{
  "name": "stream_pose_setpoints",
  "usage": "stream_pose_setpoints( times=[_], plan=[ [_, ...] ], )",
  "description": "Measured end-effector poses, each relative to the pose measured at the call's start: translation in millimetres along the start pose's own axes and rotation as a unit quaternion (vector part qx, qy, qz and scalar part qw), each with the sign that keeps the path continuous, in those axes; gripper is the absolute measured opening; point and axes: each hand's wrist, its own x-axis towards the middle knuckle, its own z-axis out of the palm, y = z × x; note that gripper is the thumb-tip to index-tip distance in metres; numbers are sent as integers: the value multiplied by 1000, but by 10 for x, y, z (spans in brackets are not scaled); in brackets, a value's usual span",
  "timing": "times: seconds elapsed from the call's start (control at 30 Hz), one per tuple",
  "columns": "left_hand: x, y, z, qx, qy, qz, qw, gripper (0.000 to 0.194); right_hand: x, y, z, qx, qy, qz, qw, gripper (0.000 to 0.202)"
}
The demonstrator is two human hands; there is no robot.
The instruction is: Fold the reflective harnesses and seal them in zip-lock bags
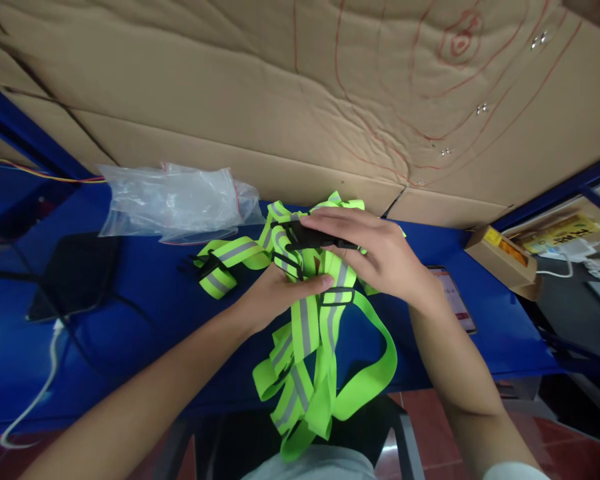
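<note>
Head view: two bare hands hold a bundle of bright green reflective straps (pixel 305 327) over the front of the blue surface (pixel 505 327).
The left hand (pixel 280 293) reaches in from the lower left, its grip closed around the bundle, thumb across the front, other fingers hidden behind the straps. The right hand (pixel 375 247) arches over the top, palm down; it covers much of a black piece (pixel 313 235), so how firmly its grip closes I cannot tell. Two black strap sliders (pixel 337 297) show near the left thumb; a third black fitting (pixel 210 264), at the left loop, is blurred. Clear plastic bags (pixel 175 200) overlap, too tangled to count. One phone (pixel 455 300) lies partly behind the right forearm.
</note>
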Motion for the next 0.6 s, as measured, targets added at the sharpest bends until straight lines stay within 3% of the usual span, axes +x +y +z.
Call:
stream_pose_setpoints(
  times=[0.1, 0.17, 0.37, 0.53, 0.6],
  plan=[
    [-3, 68, -111, -54, -69, -13, 996, 60, 14, -34, -43, 42, 31, -8, 999, 38],
    [-3, 131, -172, -97, -85, -6, 992, 74, 19, -61, -68, 64, 38, -7, 997, 37],
    [17, 130, -187, -85, -45, 11, 995, 73, 34, -98, 4, 67, 16, 8, 998, 39],
    [34, -23, -74, -57, 13, -30, 998, 64, 42, -29, 96, 94, -7, -3, 996, 39],
    [29, -19, -29, -64, 35, -47, 996, 61, 35, 15, 86, 127, -33, -8, 991, 50]
  ],
)
